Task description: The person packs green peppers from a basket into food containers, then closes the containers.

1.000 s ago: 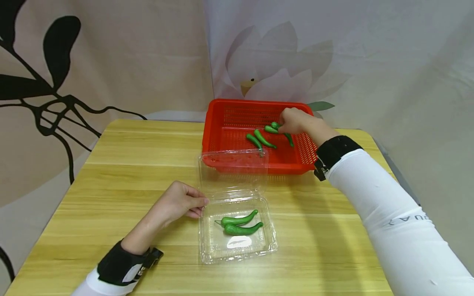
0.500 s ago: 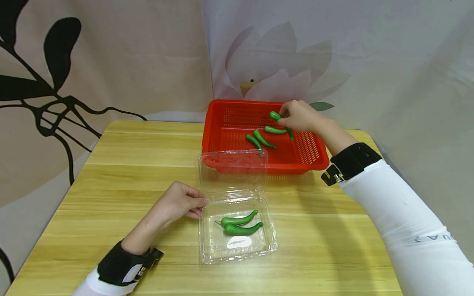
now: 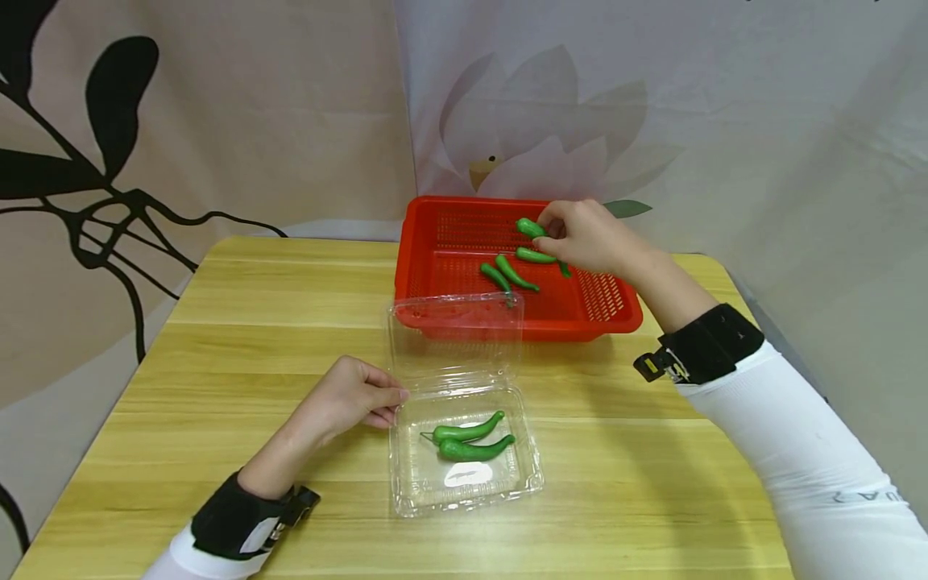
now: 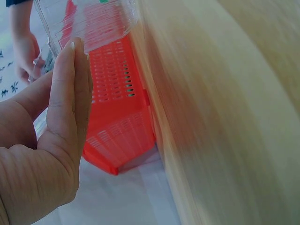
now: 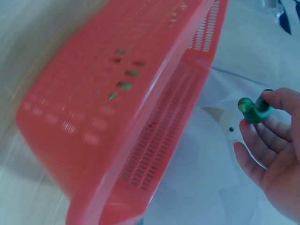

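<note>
In the head view, my left hand (image 3: 355, 395) pinches the left edge of a clear plastic clamshell box (image 3: 409, 483). Two green chili peppers (image 3: 474, 449) lie in its base, and its lid leans back against the red basket (image 3: 565, 329). My right hand (image 3: 590, 238), over the basket's right side, grips another green chili pepper (image 3: 530, 228) between thumb and fingers. The right wrist view shows this curved pepper (image 5: 255, 114) raised past the basket rim. Several chili peppers (image 3: 518, 274) are inside the basket. A green tip below my right hand may belong to either a held or lying pepper; I cannot tell.
Everything stands on a light wooden table (image 3: 254, 322), with the perforated basket at its far edge. Behind hangs a pale curtain (image 3: 290, 121) printed with dark leaves and a flower. The clear lid overlaps the basket's near left rim.
My right hand has lifted a chili pepper off the basket's bottom, rising first, then shifting slightly left. My left hand and the box have stayed in place.
</note>
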`<action>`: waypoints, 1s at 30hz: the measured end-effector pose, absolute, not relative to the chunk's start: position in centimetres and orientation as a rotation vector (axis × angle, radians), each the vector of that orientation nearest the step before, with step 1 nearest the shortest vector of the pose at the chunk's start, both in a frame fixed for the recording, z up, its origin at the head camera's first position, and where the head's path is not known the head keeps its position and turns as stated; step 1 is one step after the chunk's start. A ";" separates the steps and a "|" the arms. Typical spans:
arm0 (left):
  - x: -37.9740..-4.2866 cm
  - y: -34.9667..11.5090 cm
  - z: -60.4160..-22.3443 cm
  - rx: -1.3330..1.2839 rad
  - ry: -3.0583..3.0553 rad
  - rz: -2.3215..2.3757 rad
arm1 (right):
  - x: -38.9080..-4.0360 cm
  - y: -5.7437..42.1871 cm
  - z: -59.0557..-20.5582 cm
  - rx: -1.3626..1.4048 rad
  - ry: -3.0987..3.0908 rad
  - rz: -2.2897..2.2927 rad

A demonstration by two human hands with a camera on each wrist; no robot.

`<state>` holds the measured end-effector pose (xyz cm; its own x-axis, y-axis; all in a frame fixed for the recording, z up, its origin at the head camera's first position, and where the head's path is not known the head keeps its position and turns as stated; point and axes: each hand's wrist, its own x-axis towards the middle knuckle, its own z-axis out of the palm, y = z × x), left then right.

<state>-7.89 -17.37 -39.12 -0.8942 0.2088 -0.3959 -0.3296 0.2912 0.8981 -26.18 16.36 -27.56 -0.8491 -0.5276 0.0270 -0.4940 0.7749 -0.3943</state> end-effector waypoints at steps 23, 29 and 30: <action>-7.9 -17.3 -39.1 -0.083 2.127 1.647 | -18.2 14.5 -26.7 -1.386 2.869 -0.993; -7.8 -17.3 -39.0 -0.094 2.121 1.647 | -16.5 13.8 -27.4 -1.573 2.834 -0.984; -7.8 -17.3 -39.0 -0.094 2.119 1.650 | -16.2 13.6 -27.5 -1.612 2.832 -0.970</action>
